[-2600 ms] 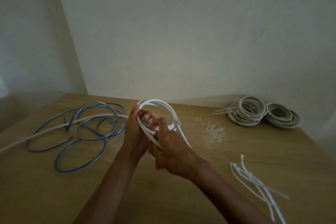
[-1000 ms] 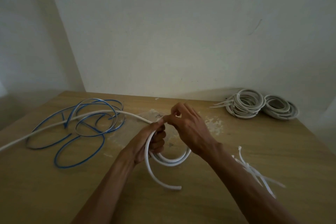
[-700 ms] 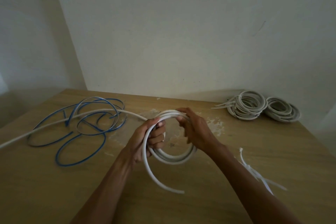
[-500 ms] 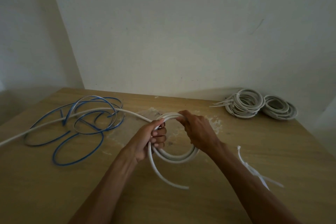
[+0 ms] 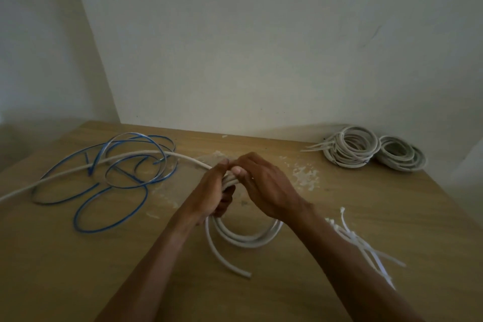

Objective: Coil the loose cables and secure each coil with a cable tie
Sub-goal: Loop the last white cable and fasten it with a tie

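A white cable [image 5: 245, 239] is partly wound into a small coil in the middle of the wooden table [image 5: 78, 269]. My left hand [image 5: 211, 196] grips the coil's left side, fingers curled round its turns. My right hand [image 5: 264, 185] holds the top of the coil against my left thumb. The cable's free end [image 5: 230, 265] sticks out toward me below the coil. Its long loose part [image 5: 78, 168] runs off to the left edge. Loose white cable ties [image 5: 366, 246] lie on the table to the right of my right forearm.
A loose blue cable [image 5: 117, 180] sprawls in loops at the left, with the white cable lying across it. Two tied white coils [image 5: 350, 148] [image 5: 400, 157] sit at the back right by the wall. White flecks [image 5: 305, 178] dot the table's middle.
My right hand has laid another turn onto the coil and come up to meet my left hand at the top. The coil has gained turns since the earliest frame.
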{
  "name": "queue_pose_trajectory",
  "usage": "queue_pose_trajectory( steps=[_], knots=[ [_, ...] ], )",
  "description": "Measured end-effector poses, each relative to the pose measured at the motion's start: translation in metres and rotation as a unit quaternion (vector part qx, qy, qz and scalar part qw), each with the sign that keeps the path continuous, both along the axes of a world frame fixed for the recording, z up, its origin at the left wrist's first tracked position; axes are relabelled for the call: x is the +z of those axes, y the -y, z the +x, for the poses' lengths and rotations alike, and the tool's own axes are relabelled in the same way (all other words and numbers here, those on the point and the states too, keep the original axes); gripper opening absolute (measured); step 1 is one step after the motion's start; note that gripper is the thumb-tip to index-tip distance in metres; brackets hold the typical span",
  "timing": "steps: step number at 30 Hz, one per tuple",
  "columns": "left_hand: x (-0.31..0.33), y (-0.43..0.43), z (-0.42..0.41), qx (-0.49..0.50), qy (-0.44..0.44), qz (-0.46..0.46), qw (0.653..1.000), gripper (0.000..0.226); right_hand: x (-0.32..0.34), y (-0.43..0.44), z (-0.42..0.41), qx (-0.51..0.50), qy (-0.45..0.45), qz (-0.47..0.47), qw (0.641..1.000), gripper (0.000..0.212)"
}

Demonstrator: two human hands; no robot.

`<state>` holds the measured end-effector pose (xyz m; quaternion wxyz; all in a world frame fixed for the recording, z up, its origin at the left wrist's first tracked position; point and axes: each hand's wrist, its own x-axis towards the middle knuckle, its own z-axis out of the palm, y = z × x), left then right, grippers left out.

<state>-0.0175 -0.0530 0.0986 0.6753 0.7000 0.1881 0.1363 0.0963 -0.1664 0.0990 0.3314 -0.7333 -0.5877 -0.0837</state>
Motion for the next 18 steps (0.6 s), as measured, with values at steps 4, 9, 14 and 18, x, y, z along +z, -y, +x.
queue_pose_trajectory(
  steps=[4, 9, 14, 18],
  knots=[
    [-0.005, -0.001, 0.001, 0.016, 0.032, 0.055, 0.998, 0.047, 0.000, -0.002, -0.008, -0.061, 0.070, -0.002, 0.996, 0.055],
    [-0.005, 0.005, 0.003, 0.015, 0.081, 0.225, 0.971, 0.043, 0.015, 0.005, -0.008, -0.070, 0.126, -0.055, 0.988, 0.050],
    [-0.004, 0.012, 0.004, 0.038, 0.135, 0.242, 0.960, 0.044, 0.012, 0.004, -0.010, -0.088, 0.065, 0.007, 0.994, 0.049],
    [-0.013, 0.017, 0.017, 0.144, 0.171, 0.274, 0.935, 0.038, 0.007, -0.001, 0.002, -0.146, -0.017, 0.071, 0.987, 0.046]
  ],
)
